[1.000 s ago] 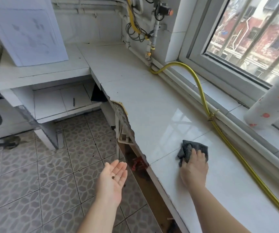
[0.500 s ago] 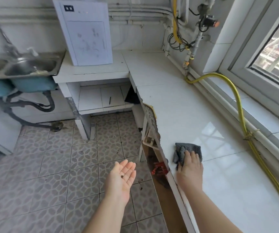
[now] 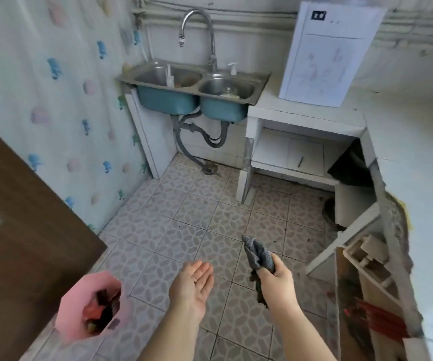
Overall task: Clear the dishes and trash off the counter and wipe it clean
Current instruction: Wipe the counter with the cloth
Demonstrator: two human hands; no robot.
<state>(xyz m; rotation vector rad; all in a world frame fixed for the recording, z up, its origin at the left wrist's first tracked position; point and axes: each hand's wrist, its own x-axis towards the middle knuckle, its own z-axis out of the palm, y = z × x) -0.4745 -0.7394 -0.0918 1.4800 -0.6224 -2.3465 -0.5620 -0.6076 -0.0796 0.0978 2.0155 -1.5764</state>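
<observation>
Now right hand (image 3: 275, 274) grips grey cloth (image 3: 258, 254); paper sheet (image 3: 327, 53) writing unreadable.

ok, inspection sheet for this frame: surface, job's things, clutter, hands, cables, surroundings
Surface: white counter along the right edge, visible part bare; its front edge is chipped and rough.
Job's things: grey cloth off the counter, held over the floor; pink trash bag on the floor, open, with dark and red scraps inside.
Clutter: items in both bowls of the double sink, too blurred to name; printed sheet propped on the lower ledge.
Hands: right hand shut on the cloth; left hand open, palm up, empty.
Cables: nothing seen; only the grey drain hoses under the sink.
Surroundings: patterned tile floor, brown door at left.
</observation>
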